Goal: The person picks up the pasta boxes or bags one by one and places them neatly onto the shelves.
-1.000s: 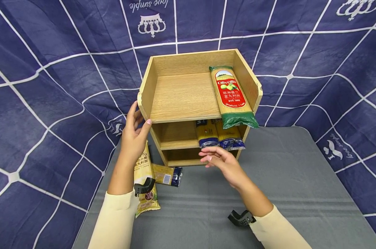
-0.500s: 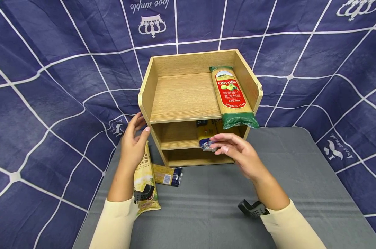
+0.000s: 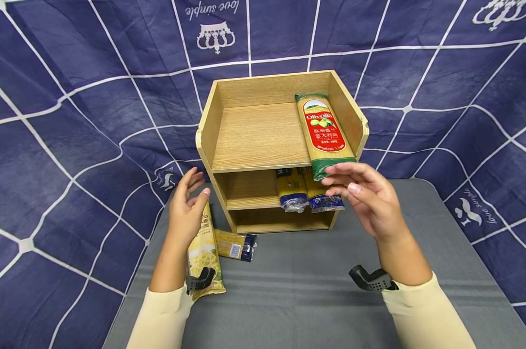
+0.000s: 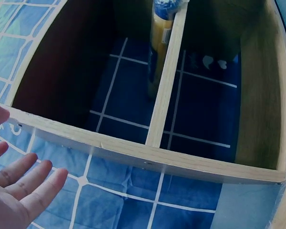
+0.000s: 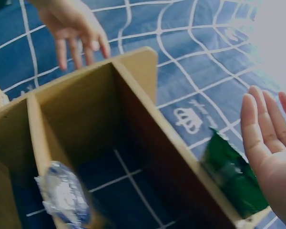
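My left hand [image 3: 186,208] hovers just off the left side of a small wooden shelf [image 3: 258,133], its fingers spread and holding nothing. At the shelf's right front, my right hand [image 3: 372,203] is raised with loosely bent fingers and an empty palm. Its fingertips overlap the green end of a red-labelled spaghetti packet [image 3: 324,128] in the head view; whether they touch it I cannot tell. That packet lies on the top level, its green end [image 5: 229,171] jutting past the front edge. Two blue-ended pasta packets [image 3: 292,189] lie side by side on the middle level, partly hidden.
On the grey table surface [image 3: 289,281], left of the shelf, lie a long yellow pasta packet [image 3: 204,257], partly behind the left wrist, and a smaller blue-ended packet [image 3: 234,245]. Blue cloth with white lines [image 3: 93,97] hangs around the back and sides.
My right hand has moved right and upward, from before the middle level's packets to the green end of the top packet. The left hand has come down slightly, away from the shelf's side edge.
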Tool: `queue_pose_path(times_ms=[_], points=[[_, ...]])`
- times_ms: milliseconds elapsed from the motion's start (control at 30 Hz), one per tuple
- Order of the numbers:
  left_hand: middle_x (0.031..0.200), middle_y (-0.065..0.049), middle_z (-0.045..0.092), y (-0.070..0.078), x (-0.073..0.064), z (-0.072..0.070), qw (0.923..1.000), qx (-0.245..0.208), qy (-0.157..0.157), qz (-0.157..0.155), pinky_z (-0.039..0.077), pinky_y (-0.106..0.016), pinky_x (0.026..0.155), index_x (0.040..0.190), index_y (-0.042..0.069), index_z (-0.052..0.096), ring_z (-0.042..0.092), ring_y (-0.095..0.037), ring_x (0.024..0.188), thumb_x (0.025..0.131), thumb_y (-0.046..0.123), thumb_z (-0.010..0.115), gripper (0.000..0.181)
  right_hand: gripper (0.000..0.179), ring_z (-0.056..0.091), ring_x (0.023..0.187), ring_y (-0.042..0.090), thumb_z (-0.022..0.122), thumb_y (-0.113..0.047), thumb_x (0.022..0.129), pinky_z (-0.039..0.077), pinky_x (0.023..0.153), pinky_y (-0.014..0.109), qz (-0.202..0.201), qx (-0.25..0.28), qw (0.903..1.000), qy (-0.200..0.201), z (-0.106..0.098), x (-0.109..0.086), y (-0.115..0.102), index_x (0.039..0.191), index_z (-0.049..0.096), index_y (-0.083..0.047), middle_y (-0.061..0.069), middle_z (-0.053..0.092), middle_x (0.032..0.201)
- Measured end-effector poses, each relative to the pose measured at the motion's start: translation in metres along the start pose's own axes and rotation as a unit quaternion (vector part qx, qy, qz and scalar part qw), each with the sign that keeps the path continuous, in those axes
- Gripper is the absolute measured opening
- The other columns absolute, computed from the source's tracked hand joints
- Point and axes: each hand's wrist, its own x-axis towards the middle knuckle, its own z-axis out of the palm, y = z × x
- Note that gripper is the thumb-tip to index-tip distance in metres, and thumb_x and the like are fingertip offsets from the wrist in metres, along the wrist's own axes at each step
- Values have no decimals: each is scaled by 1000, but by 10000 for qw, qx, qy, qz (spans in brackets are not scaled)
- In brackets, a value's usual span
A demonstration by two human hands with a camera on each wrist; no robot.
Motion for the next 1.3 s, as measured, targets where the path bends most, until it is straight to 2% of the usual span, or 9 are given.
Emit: queue_pose_path(times_ms=[267,333,433,567,733,900,1033,1133,1300], points=[[150,-4,51,-6,-11,-3,9992,212,70,-323,45,-31,103,155,24,39,49,-21,140,102,18,58,57,38,65,113,42,33,14,95,56,92,44,-655,644,9935,677,-20,14,-19,129,49,22,33,62,126],[151,-4,50,-9,-14,-4,9989,252,63,-401,44,-29,103,155,24,39,49,-22,140,102,17,58,57,37,65,112,42,35,13,94,56,93,44,-785,637,9902,969,-23,18,-22,127,50,22,33,63,124],[150,-4,51,-14,-18,-6,9986,256,84,-458,43,-19,97,155,24,40,49,-23,140,101,17,58,57,35,64,114,40,39,12,94,54,94,44,-941,493,9842,1416,-28,24,-24,125,51,22,32,65,122],[148,-6,53,-22,-22,-9,9982,222,193,-517,45,-16,96,153,22,43,51,-25,138,101,15,59,55,33,62,117,37,46,10,93,52,96,41,-1092,164,9750,1927,-35,33,-24,123,53,20,29,66,121],[150,-9,52,-33,-26,-12,9963,469,194,-699,47,-28,101,153,19,43,51,-28,138,101,14,57,55,36,55,126,35,53,7,92,48,101,39,-934,-456,9691,2238,-44,44,-19,126,55,18,26,63,128],[152,-11,49,-43,-33,-12,9923,878,-10,-876,47,-49,107,153,16,42,50,-30,139,100,11,57,55,38,51,132,32,55,4,93,43,107,36,-561,-1035,9688,2180,-54,52,-15,130,57,13,22,62,133],[152,-15,48,-51,-39,-14,9903,887,-106,-1060,45,-51,108,153,12,42,49,-33,140,101,11,57,54,38,51,130,29,54,3,94,41,109,30,-217,-1297,9691,2088,-62,57,-11,132,58,9,19,59,135],[152,-17,47,-55,-44,-15,9879,896,-147,-1260,47,-43,106,154,11,41,48,-33,140,101,12,56,55,38,53,125,24,53,1,96,44,105,27,64,-1444,9676,2069,-68,60,-9,133,59,5,16,58,134],[153,-16,46,-63,-51,-19,9854,941,-118,-1417,41,-8,92,154,10,41,49,-35,139,101,11,56,55,37,56,118,21,54,-2,97,49,96,25,338,-1730,9608,2140,-74,66,-5,133,61,0,12,61,129]])
